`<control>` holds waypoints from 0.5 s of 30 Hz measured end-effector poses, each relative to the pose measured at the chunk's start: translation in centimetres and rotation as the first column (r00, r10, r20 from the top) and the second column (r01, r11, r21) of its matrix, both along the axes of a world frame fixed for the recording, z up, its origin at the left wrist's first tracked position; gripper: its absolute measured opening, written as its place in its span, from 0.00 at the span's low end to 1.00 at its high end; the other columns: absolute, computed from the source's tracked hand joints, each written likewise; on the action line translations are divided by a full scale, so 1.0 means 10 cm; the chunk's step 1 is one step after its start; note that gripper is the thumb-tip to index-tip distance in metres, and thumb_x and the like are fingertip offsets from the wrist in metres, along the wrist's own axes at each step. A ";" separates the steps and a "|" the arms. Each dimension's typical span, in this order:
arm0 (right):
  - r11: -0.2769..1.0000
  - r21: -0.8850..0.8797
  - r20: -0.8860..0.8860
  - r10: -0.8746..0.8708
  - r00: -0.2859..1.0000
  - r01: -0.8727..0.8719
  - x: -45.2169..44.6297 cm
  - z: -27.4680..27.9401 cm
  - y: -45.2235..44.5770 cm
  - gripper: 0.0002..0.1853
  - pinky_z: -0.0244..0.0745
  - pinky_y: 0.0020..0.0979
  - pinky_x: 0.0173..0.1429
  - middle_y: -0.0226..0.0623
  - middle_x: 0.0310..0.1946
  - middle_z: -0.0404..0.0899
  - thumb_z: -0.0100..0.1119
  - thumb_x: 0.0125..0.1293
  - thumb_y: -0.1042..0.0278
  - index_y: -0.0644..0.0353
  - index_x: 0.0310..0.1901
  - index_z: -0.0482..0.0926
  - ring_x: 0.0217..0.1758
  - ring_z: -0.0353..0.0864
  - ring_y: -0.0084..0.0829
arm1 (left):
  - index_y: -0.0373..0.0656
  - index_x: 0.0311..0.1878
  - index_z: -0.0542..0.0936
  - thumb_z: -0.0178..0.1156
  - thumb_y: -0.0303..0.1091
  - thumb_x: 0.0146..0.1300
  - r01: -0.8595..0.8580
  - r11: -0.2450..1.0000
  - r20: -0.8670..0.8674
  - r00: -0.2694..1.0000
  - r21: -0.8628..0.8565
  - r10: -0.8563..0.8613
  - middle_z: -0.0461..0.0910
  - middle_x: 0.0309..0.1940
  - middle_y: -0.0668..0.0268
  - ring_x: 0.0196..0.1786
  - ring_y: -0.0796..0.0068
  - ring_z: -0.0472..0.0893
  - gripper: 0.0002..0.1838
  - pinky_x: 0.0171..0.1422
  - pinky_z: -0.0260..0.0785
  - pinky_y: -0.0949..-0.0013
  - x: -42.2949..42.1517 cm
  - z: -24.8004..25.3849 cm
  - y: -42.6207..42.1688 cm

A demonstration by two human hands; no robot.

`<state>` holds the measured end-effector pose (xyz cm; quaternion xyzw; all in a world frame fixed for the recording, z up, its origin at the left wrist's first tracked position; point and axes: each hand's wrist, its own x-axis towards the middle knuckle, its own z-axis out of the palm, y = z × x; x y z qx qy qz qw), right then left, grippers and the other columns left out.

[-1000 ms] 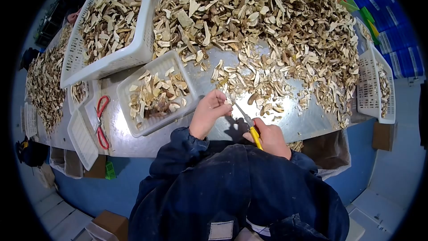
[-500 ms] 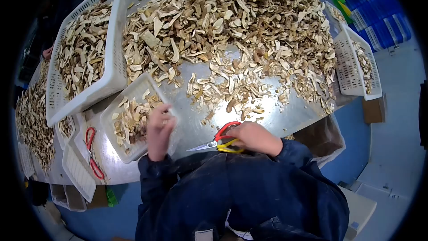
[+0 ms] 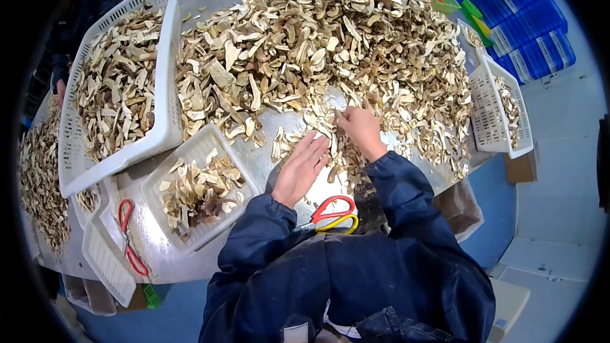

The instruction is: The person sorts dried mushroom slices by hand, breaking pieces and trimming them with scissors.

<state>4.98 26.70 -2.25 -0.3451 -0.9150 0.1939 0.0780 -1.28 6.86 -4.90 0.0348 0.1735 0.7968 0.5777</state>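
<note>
My left hand (image 3: 301,170) lies flat with its fingers stretched out at the near edge of the sliced dried mushrooms (image 3: 279,51) heaped on the metal table. Just right of it, my right hand (image 3: 361,128) has its fingers curled down among the loose slices; what they hold, if anything, is hidden. Scissors with one red and one yellow handle (image 3: 335,215) rest at the table's front edge, close to my body, their blades partly hidden by my left sleeve. To the left, a small white tray (image 3: 246,206) holds some slices.
A large white basket (image 3: 170,89) full of slices stands at the left. Red-handled scissors (image 3: 130,241) and a white ribbed lid (image 3: 109,260) lie nearer. Another white basket (image 3: 489,108) is at the right, blue crates (image 3: 527,19) behind it. At far left, a person's sleeve (image 3: 60,67) shows.
The red-and-yellow scissors have left my right hand and lie on the table. My right hand has moved forward into the slices; my left has come back from the small tray towards them.
</note>
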 end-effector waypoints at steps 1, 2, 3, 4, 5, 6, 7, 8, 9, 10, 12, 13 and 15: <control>0.986 -0.167 -0.067 -0.014 0.998 0.002 0.04 0.07 0.00 0.16 0.73 0.36 0.30 0.44 0.20 0.78 0.58 0.58 0.56 0.64 0.27 0.80 0.23 0.79 0.39 | 0.40 0.74 0.43 0.41 0.32 0.72 0.016 0.999 0.002 1.000 0.041 -0.016 0.48 0.73 0.52 0.74 0.61 0.53 0.31 0.76 0.49 0.60 -0.01 0.00 -0.02; 0.944 -0.330 -0.130 -0.040 0.991 -0.006 0.09 0.10 0.00 0.16 0.72 0.35 0.29 0.42 0.19 0.78 0.58 0.58 0.57 0.64 0.27 0.80 0.21 0.79 0.35 | 0.41 0.74 0.43 0.42 0.32 0.72 0.016 0.998 0.025 1.000 0.064 -0.018 0.48 0.73 0.52 0.74 0.61 0.53 0.31 0.76 0.49 0.59 -0.01 -0.01 -0.03; 0.832 -0.553 -0.183 -0.066 0.981 -0.047 0.15 0.02 0.02 0.14 0.67 0.28 0.26 0.32 0.17 0.76 0.60 0.58 0.59 0.65 0.28 0.81 0.19 0.74 0.22 | 0.41 0.74 0.44 0.42 0.32 0.72 0.014 0.996 0.047 0.999 0.087 -0.018 0.48 0.73 0.52 0.74 0.60 0.53 0.31 0.76 0.49 0.59 -0.01 -0.02 -0.04; 0.671 -0.741 -0.105 -0.074 0.992 -0.029 0.18 0.25 -0.12 0.14 0.66 0.25 0.25 0.26 0.18 0.77 0.60 0.59 0.60 0.65 0.29 0.81 0.19 0.71 0.17 | 0.41 0.74 0.44 0.42 0.32 0.72 0.012 0.994 0.068 0.998 0.109 -0.020 0.48 0.73 0.52 0.74 0.60 0.53 0.31 0.76 0.48 0.59 0.00 -0.03 -0.06; 0.635 -0.772 -0.091 -0.064 0.994 -0.030 0.20 0.29 -0.16 0.14 0.65 0.24 0.25 0.24 0.19 0.77 0.60 0.60 0.59 0.65 0.29 0.82 0.19 0.71 0.16 | 0.42 0.74 0.43 0.41 0.32 0.72 0.013 0.994 0.098 0.995 0.110 -0.023 0.50 0.72 0.52 0.73 0.60 0.54 0.31 0.76 0.48 0.59 0.00 -0.02 -0.07; 0.598 -0.801 -0.077 -0.056 0.995 -0.028 0.23 0.30 -0.17 0.15 0.65 0.23 0.25 0.23 0.19 0.77 0.60 0.61 0.59 0.65 0.30 0.82 0.19 0.71 0.16 | 0.42 0.74 0.44 0.41 0.32 0.72 0.020 0.995 0.089 0.996 0.100 -0.029 0.50 0.72 0.52 0.73 0.60 0.55 0.31 0.75 0.50 0.59 0.00 0.01 -0.08; 0.717 -0.697 -0.125 -0.144 0.982 0.017 0.24 0.29 -0.14 0.14 0.65 0.24 0.25 0.26 0.18 0.77 0.60 0.61 0.60 0.65 0.31 0.82 0.19 0.72 0.17 | 0.42 0.74 0.44 0.41 0.31 0.72 0.028 0.995 0.080 0.996 0.091 -0.035 0.51 0.72 0.53 0.73 0.60 0.56 0.30 0.75 0.51 0.59 -0.01 0.05 -0.08; 0.814 -0.576 -0.186 -0.220 0.958 0.075 0.23 0.26 -0.08 0.13 0.66 0.25 0.24 0.28 0.18 0.77 0.60 0.61 0.61 0.66 0.32 0.82 0.18 0.72 0.17 | 0.42 0.74 0.44 0.41 0.31 0.72 0.035 0.996 0.069 0.997 0.083 -0.041 0.52 0.71 0.53 0.72 0.61 0.57 0.30 0.75 0.52 0.60 -0.01 0.07 -0.08; 0.945 -0.310 -0.173 -0.165 0.971 0.105 0.28 0.10 0.12 0.11 0.69 0.30 0.28 0.37 0.21 0.80 0.61 0.59 0.63 0.63 0.36 0.83 0.21 0.78 0.28 | 0.42 0.73 0.48 0.42 0.30 0.72 0.049 0.998 0.052 0.997 0.050 -0.051 0.56 0.70 0.54 0.69 0.63 0.62 0.29 0.71 0.58 0.63 -0.01 0.05 -0.08; 0.976 -0.203 -0.178 -0.120 0.977 0.083 0.28 0.11 0.16 0.10 0.70 0.32 0.30 0.39 0.23 0.80 0.60 0.59 0.64 0.61 0.36 0.83 0.24 0.79 0.32 | 0.42 0.72 0.50 0.43 0.30 0.72 0.055 0.998 -0.002 0.998 0.031 -0.055 0.58 0.68 0.55 0.68 0.65 0.64 0.28 0.69 0.59 0.64 -0.01 0.04 -0.09; 1.000 0.010 -0.172 -0.022 0.985 0.024 0.25 0.10 0.18 0.09 0.72 0.35 0.35 0.43 0.26 0.80 0.60 0.58 0.64 0.58 0.38 0.83 0.29 0.80 0.39 | 0.41 0.71 0.53 0.43 0.29 0.72 0.057 0.998 -0.110 0.992 -0.015 -0.058 0.62 0.66 0.55 0.65 0.68 0.67 0.26 0.66 0.62 0.67 -0.01 0.03 -0.12; 0.998 0.058 -0.073 0.031 0.997 -0.027 0.22 0.08 0.17 0.08 0.72 0.39 0.39 0.43 0.31 0.79 0.60 0.58 0.64 0.56 0.37 0.83 0.37 0.79 0.46 | 0.41 0.70 0.55 0.43 0.29 0.71 0.037 0.998 -0.172 0.984 -0.060 -0.047 0.65 0.64 0.56 0.62 0.69 0.69 0.25 0.64 0.63 0.68 0.01 0.02 -0.13; 0.986 0.156 -0.041 0.061 0.997 -0.054 0.18 0.03 0.10 0.08 0.72 0.40 0.40 0.43 0.33 0.77 0.61 0.58 0.65 0.57 0.36 0.82 0.38 0.78 0.45 | 0.40 0.69 0.58 0.43 0.28 0.71 -0.009 0.990 -0.295 0.955 -0.144 -0.034 0.69 0.60 0.57 0.58 0.72 0.72 0.23 0.61 0.65 0.70 0.03 0.01 -0.12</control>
